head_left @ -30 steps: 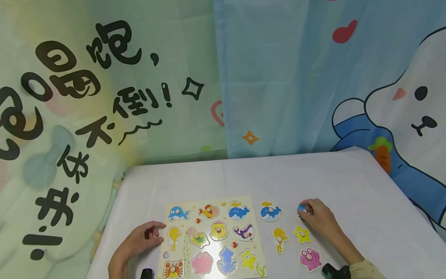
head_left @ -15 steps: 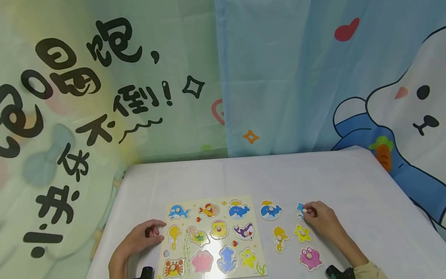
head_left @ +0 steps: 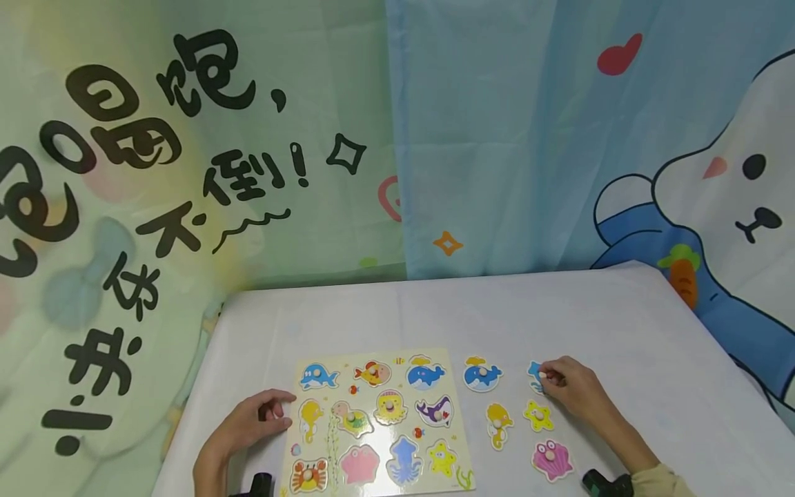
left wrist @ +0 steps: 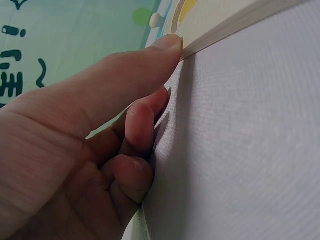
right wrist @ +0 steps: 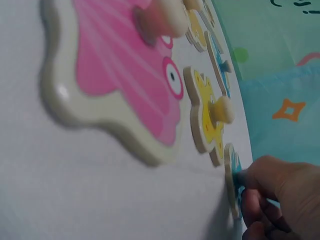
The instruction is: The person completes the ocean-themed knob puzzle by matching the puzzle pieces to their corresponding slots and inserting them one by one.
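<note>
The right hand (head_left: 574, 386) pinched the blue piece (head_left: 533, 370), just beyond the yellow star (head_left: 537, 417). The whale piece (head_left: 482, 377) lay between it and the puzzle board (head_left: 380, 440); the left hand (head_left: 251, 421), fingers relaxed, touched the board's left edge.

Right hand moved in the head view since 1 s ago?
Yes, slightly: the right hand has shifted toward the right of the picture, judged against the yellow star piece, which shows no such shift.
</note>
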Demonstrator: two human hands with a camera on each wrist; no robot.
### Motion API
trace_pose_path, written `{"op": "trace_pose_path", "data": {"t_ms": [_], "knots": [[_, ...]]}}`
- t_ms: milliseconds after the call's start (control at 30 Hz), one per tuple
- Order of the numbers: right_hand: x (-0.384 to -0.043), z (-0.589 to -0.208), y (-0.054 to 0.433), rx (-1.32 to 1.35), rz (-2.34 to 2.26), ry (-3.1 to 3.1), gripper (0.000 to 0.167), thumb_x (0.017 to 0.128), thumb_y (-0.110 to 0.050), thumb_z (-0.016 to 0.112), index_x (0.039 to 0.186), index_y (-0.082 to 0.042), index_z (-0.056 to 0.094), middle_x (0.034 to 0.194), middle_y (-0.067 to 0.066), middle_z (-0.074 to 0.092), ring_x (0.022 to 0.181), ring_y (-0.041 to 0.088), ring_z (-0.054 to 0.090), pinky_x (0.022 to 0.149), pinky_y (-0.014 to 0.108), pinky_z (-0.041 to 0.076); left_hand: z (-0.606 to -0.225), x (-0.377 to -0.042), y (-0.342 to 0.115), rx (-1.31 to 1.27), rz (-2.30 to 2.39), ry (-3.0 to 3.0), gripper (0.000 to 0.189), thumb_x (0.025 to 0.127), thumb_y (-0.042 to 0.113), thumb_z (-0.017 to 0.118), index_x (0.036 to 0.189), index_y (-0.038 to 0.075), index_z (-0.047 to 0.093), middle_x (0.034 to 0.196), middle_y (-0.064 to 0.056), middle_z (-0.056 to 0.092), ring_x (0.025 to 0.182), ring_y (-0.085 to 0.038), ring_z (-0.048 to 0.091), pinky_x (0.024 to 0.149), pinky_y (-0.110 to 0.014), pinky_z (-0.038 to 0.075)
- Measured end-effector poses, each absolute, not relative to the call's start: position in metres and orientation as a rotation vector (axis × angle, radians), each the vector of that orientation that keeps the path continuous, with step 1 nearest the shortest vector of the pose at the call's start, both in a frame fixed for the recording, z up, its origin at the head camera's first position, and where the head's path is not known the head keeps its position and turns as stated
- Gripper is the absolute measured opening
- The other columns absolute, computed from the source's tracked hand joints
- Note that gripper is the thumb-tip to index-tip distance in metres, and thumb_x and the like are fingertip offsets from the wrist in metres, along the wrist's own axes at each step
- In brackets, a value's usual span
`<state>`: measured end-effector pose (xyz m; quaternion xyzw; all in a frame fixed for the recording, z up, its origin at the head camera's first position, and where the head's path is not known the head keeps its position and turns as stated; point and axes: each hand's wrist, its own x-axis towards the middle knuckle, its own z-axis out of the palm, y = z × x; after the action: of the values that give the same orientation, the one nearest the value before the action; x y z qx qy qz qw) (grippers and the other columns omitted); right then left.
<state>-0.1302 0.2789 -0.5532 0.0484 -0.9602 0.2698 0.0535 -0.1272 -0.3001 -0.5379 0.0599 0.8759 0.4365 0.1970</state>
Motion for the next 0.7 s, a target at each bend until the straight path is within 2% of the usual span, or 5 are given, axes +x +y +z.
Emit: {"op": "trace_pose_path", "data": {"t_ms": [233, 533, 700], "knots": [[-0.132, -0.557, 0.289, 0.058, 1.035, -2.956, 0.023, 0.085, -0.009, 0.071, 0.105, 0.002, 0.068, 0.088, 0.005, 0.056, 0.074, 0.002, 0.041, 0.062, 0.019, 0.039, -0.537, -0.127, -0.300, 0.163, 1.221, 2.453, 0.041, 0.083, 0.026, 0.076, 0.118, 0.008, 0.064, 0.086, -0.001, 0.052, 0.073, -0.005, 0.046, 0.066, -0.021, 0.038], [-0.136, -0.555, 0.289, 0.073, 1.068, -2.949, 0.022, 0.086, -0.009, 0.070, 0.104, 0.001, 0.068, 0.086, 0.003, 0.053, 0.074, 0.002, 0.040, 0.062, 0.019, 0.038, -0.537, -0.127, -0.301, 0.207, 1.276, 2.426, 0.042, 0.084, 0.023, 0.075, 0.119, 0.004, 0.063, 0.086, -0.002, 0.051, 0.073, -0.004, 0.045, 0.065, -0.021, 0.037], [-0.134, -0.542, 0.264, 0.093, 1.111, -2.935, 0.020, 0.086, -0.011, 0.070, 0.104, -0.003, 0.068, 0.086, 0.001, 0.052, 0.074, 0.003, 0.042, 0.062, 0.018, 0.039, -0.539, -0.127, -0.302, 0.203, 1.272, 2.430, 0.041, 0.084, 0.024, 0.075, 0.119, 0.006, 0.063, 0.085, 0.000, 0.051, 0.072, -0.004, 0.045, 0.066, -0.021, 0.038]]}}
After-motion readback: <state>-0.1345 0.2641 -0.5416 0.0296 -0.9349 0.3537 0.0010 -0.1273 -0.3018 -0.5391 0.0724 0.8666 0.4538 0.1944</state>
